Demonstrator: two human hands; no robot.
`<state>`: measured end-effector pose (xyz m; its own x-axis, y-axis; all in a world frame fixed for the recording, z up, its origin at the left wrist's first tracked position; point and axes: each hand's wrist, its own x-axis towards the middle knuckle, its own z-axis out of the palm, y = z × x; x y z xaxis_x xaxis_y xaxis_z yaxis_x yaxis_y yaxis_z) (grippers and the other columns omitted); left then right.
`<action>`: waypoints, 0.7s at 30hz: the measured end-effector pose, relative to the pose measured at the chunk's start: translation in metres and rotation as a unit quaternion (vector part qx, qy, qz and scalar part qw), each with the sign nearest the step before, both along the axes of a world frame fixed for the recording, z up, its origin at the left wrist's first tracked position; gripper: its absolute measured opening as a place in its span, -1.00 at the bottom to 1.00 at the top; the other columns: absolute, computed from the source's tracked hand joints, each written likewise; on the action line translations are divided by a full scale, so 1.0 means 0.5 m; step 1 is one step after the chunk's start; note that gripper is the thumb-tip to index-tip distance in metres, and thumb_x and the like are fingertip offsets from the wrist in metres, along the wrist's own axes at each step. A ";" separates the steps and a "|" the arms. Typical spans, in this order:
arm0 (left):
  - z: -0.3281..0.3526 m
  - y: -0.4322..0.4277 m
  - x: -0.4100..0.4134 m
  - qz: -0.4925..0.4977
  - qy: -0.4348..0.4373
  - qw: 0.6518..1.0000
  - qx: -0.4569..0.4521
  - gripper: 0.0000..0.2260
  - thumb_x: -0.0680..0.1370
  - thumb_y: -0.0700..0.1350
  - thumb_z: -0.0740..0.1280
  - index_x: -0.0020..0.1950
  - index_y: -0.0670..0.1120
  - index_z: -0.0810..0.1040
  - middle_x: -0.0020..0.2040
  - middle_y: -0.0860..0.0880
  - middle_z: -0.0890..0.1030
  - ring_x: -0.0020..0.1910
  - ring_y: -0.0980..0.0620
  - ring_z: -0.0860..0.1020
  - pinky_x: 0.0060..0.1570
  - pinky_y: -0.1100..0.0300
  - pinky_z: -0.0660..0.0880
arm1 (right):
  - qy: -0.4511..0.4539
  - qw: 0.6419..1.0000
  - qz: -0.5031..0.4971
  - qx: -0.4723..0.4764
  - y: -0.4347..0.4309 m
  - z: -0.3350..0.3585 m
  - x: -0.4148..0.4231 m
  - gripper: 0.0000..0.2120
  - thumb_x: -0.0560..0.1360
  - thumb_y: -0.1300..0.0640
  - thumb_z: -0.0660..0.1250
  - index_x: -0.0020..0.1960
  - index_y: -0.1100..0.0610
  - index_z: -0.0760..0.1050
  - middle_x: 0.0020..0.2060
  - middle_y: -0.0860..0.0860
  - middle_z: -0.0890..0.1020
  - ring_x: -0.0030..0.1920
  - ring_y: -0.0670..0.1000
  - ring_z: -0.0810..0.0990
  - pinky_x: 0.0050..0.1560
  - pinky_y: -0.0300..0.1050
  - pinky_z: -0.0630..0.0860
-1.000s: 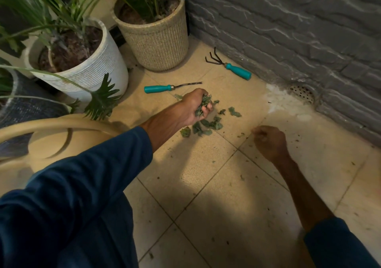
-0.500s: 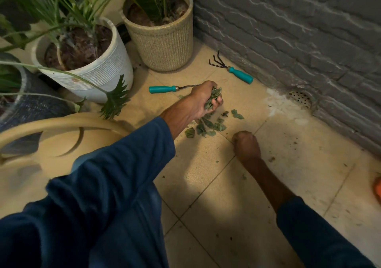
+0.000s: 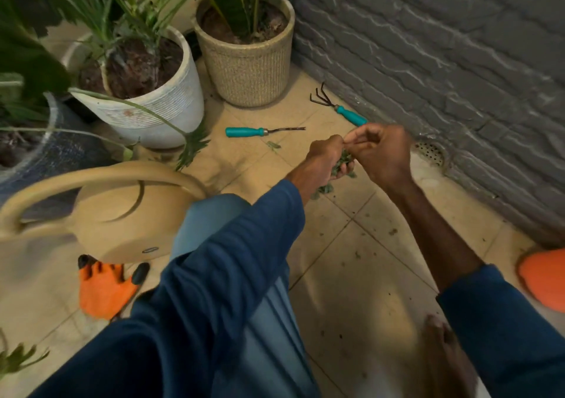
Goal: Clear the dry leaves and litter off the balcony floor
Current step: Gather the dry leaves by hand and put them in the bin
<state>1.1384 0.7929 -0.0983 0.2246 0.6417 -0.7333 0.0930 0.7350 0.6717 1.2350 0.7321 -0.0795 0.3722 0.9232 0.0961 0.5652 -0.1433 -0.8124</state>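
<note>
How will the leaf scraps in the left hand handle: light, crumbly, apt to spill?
Probably very light: the left hand holds a whole clump of leaf scraps in curled fingers. Likely to spill, since bits poke out below the palm. Separate small pieces, so probably loose.

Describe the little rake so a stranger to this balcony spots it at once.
Follow the foot of the grey brick wall to the woven beige pot. The rake lies on the floor just right of that pot. Unlike the other teal-handled tool nearby, it ends in curled black prongs.
</note>
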 end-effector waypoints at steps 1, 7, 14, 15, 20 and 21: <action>0.004 -0.001 0.001 0.012 -0.004 1.000 0.003 -0.75 0.68 -0.12 0.14 -0.04 -0.18 0.56 -0.29 -0.14 0.59 -0.44 0.02 0.54 -0.57 0.35 0.36 | -0.019 1.000 0.001 -0.001 0.001 0.005 -0.007 -0.87 0.47 0.31 0.50 -0.07 0.11 0.68 -0.22 -0.05 0.71 -0.25 -0.15 0.69 -0.17 -0.22 0.67; 0.003 0.016 -0.019 0.060 0.035 0.997 0.046 -0.75 0.66 -0.11 0.20 -0.15 -0.18 0.53 -0.33 -0.13 0.59 -0.42 -0.03 0.55 -0.53 0.26 0.39 | -0.049 0.998 0.019 -0.040 0.006 0.039 -0.043 -0.85 0.52 0.31 0.44 0.01 0.09 0.67 -0.21 -0.11 0.71 -0.22 -0.21 0.68 -0.15 -0.28 0.63; 0.001 0.033 -0.005 0.031 0.050 0.995 0.076 -0.79 0.66 -0.17 0.22 -0.17 -0.15 0.41 -0.34 -0.10 0.54 -0.45 0.01 0.51 -0.57 0.26 0.31 | -0.057 0.992 -0.091 -0.071 -0.097 -0.073 0.018 -0.97 0.48 0.17 0.51 -0.12 0.07 0.67 -0.23 -0.05 0.70 -0.28 -0.16 0.64 -0.19 -0.32 0.60; 0.000 0.032 0.000 0.023 0.050 0.996 0.073 -0.80 0.66 -0.16 0.22 -0.16 -0.16 0.45 -0.35 -0.10 0.54 -0.46 0.02 0.50 -0.57 0.27 0.30 | -0.080 0.984 -0.070 -0.145 -0.132 -0.119 0.031 -0.96 0.48 0.15 0.51 -0.14 0.06 0.68 -0.23 -0.03 0.71 -0.30 -0.16 0.62 -0.15 -0.24 0.63; 0.003 0.041 0.027 0.006 0.036 0.997 0.073 -0.81 0.64 -0.17 0.21 -0.11 -0.19 0.54 -0.39 -0.11 0.55 -0.47 0.02 0.51 -0.59 0.28 0.29 | -0.056 0.934 -0.041 -0.351 -0.278 -0.287 0.009 -0.72 0.34 0.14 0.64 -0.07 0.22 0.63 -0.09 0.04 0.62 -0.13 -0.01 0.58 -0.11 -0.19 0.49; 0.005 0.040 0.032 0.002 0.039 0.996 0.079 -0.81 0.64 -0.18 0.21 -0.11 -0.19 0.54 -0.39 -0.11 0.55 -0.49 0.02 0.51 -0.60 0.28 0.29 | -0.081 0.932 -0.021 -0.354 -0.289 -0.306 -0.005 -0.73 0.38 0.16 0.60 -0.01 0.23 0.61 -0.03 0.08 0.59 -0.05 0.04 0.57 -0.04 -0.16 0.49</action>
<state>1.1543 0.8130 -0.0956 0.1681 0.7516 -0.6378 0.1458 0.6209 0.7702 1.2323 0.5878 -0.2326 0.4428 0.7617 -0.4729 0.6538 -0.6353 -0.4111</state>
